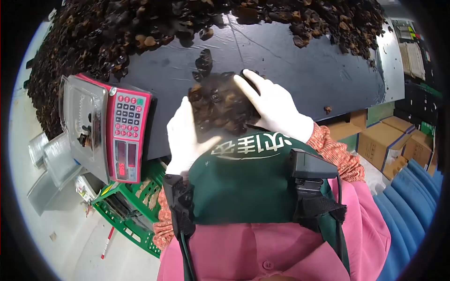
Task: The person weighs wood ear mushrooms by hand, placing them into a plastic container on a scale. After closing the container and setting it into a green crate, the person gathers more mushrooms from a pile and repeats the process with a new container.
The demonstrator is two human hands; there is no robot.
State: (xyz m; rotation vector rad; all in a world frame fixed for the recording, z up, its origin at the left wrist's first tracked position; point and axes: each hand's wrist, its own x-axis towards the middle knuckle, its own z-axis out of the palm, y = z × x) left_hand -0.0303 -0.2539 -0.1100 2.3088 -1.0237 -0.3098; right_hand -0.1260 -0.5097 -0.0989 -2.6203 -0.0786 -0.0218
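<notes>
A clump of dark brown wood ear mushrooms (222, 103) sits between my two hands, close in front of the green apron (239, 187). My left hand (183, 136), in a white glove, presses along its left side with the thumb stretched toward the near edge. From the right, my right hand (279, 105), gloved the same, curves its fingers over the far right edge, its thumb partly hidden. Just beyond the clump, a few loose pieces (204, 63) lie on the dark tabletop (276, 51).
A large heap of wood ear mushrooms (112, 33) covers the table's far side. At left stands a red scale (126, 126) with a clear tray (84, 117) on it. Below are a green crate (136, 229) and clear plastic containers (61, 157). Cardboard boxes (382, 143) stand at right.
</notes>
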